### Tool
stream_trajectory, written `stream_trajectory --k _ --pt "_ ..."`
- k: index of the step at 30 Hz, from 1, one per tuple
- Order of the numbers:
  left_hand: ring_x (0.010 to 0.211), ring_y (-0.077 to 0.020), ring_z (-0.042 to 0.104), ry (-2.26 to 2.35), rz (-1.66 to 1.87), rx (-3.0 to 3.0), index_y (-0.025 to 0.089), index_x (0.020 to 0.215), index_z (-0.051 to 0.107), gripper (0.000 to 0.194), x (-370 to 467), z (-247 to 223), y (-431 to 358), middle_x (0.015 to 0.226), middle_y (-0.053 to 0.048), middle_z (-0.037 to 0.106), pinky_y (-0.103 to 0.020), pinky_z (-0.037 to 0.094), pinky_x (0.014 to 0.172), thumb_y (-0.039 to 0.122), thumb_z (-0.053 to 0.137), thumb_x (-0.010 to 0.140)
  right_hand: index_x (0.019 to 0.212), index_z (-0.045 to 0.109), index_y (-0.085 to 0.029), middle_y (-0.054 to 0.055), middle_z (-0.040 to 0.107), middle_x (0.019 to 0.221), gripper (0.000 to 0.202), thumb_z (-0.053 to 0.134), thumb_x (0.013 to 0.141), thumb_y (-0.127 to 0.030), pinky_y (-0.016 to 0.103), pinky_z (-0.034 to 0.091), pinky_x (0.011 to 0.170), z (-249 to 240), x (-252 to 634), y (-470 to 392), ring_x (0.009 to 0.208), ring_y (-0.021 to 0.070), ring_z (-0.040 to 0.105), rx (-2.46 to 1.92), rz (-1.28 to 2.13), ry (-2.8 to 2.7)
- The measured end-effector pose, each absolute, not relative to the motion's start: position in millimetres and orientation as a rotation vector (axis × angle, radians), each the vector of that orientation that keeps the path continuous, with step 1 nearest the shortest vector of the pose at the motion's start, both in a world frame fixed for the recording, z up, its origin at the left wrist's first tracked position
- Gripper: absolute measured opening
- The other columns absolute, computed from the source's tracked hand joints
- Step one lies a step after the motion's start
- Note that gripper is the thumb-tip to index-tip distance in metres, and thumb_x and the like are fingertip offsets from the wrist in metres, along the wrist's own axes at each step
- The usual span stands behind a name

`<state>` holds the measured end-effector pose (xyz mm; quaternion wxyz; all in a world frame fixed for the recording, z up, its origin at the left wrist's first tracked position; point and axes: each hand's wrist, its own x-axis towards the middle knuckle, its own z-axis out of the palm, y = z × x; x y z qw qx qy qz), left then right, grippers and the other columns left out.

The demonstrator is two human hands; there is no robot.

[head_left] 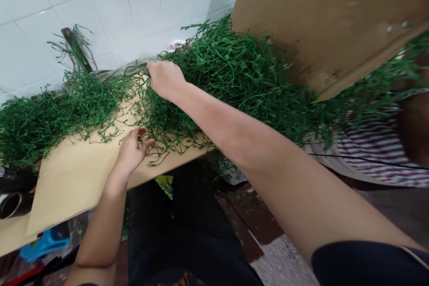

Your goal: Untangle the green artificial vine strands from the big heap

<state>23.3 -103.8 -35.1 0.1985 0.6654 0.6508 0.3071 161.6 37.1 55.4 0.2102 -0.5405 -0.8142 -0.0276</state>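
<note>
My right hand reaches across to the back of the board. Its fingers are closed on thin green stems at the edge of a large heap of tangled green stems, which look like artificial greenery. My left hand is over the board's front part, thumb and fingers apart, with nothing seen in it. Loose stems lie just to its right. Both hands are over a tan board, with scattered stems between the heaps. A second green heap lies to the left.
White tiles line the back. A big brown board slants over the right heap. Dark cylinders stand at far left, above a blue plastic item. Another person's striped clothing shows at right.
</note>
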Motion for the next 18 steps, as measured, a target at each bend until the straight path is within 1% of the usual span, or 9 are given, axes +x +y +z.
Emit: stream_trajectory --k 2,3,4,5,7,9,11,13,18 --pt "0.100 -0.0237 0.055 1.882 1.041 1.811 0.014 0.119 0.049 0.058 17 -35 -87 0.124 -0.017 0.051 -0.037 0.045 0.079 0.044 0.062 0.071 0.111 0.058 -0.008 0.013 0.065 0.096 0.036 0.035 0.083 -0.005 0.033 0.044 0.080 57 157 26 0.094 0.0213 0.062 -1.468 -0.104 -2.277" --pt "0.104 -0.0240 0.053 1.862 1.155 1.766 0.014 0.122 0.047 0.062 17 -33 -81 0.128 -0.018 0.048 -0.037 0.046 0.079 0.045 0.062 0.071 0.110 0.059 -0.007 0.013 0.066 0.095 0.035 0.036 0.083 -0.005 0.033 0.044 0.079 57 156 22 0.093 0.0218 0.062 -1.453 -0.116 -2.283" --pt "0.104 -0.0230 0.054 1.817 1.269 1.709 0.014 0.121 0.047 0.060 18 -31 -76 0.127 -0.018 0.049 -0.035 0.046 0.079 0.046 0.061 0.072 0.108 0.059 -0.007 0.014 0.066 0.094 0.034 0.036 0.083 -0.005 0.033 0.045 0.078 56 154 20 0.092 0.0222 0.063 -1.440 -0.126 -2.292" --pt "0.100 -0.0210 0.055 1.760 1.361 1.645 0.014 0.117 0.049 0.054 19 -28 -72 0.122 -0.016 0.053 -0.033 0.046 0.077 0.046 0.059 0.074 0.107 0.060 -0.007 0.014 0.066 0.093 0.033 0.037 0.083 -0.005 0.033 0.045 0.077 55 153 18 0.091 0.0225 0.063 -1.428 -0.136 -2.303" --pt "0.085 -0.0163 0.057 1.661 1.437 1.540 0.015 0.100 0.056 0.037 24 -21 -65 0.100 -0.010 0.062 -0.029 0.045 0.072 0.044 0.055 0.077 0.106 0.060 -0.008 0.014 0.066 0.092 0.033 0.038 0.082 -0.005 0.033 0.044 0.076 52 152 16 0.090 0.0230 0.063 -1.405 -0.151 -2.328" --pt "0.068 -0.0126 0.053 1.609 1.428 1.510 0.016 0.078 0.057 0.025 27 -17 -62 0.075 -0.004 0.061 -0.026 0.043 0.068 0.040 0.053 0.080 0.107 0.060 -0.008 0.015 0.067 0.091 0.034 0.037 0.082 -0.004 0.032 0.044 0.074 50 151 16 0.089 0.0231 0.064 -1.389 -0.156 -2.349" --pt "0.061 -0.0111 0.048 1.558 1.396 1.566 0.017 0.064 0.053 0.028 28 -15 -63 0.062 -0.001 0.055 -0.025 0.041 0.065 0.038 0.051 0.081 0.108 0.060 -0.009 0.015 0.067 0.092 0.035 0.036 0.082 -0.004 0.032 0.043 0.073 48 151 17 0.088 0.0230 0.064 -1.384 -0.160 -2.355" --pt "0.059 -0.0109 0.045 1.478 1.354 1.668 0.018 0.057 0.050 0.033 29 -17 -67 0.057 0.000 0.051 -0.025 0.039 0.064 0.039 0.050 0.083 0.108 0.060 -0.009 0.016 0.067 0.091 0.036 0.036 0.082 -0.005 0.032 0.043 0.073 45 150 18 0.088 0.0232 0.064 -1.391 -0.178 -2.355" --pt "0.051 -0.0101 0.038 1.384 1.361 1.601 0.019 0.057 0.043 0.039 46 -23 -90 0.051 0.003 0.041 -0.025 0.034 0.054 0.046 0.043 0.086 0.107 0.061 -0.007 0.016 0.067 0.088 0.036 0.037 0.081 -0.003 0.031 0.044 0.071 32 139 31 0.086 0.0222 0.064 -1.403 -0.144 -2.359"
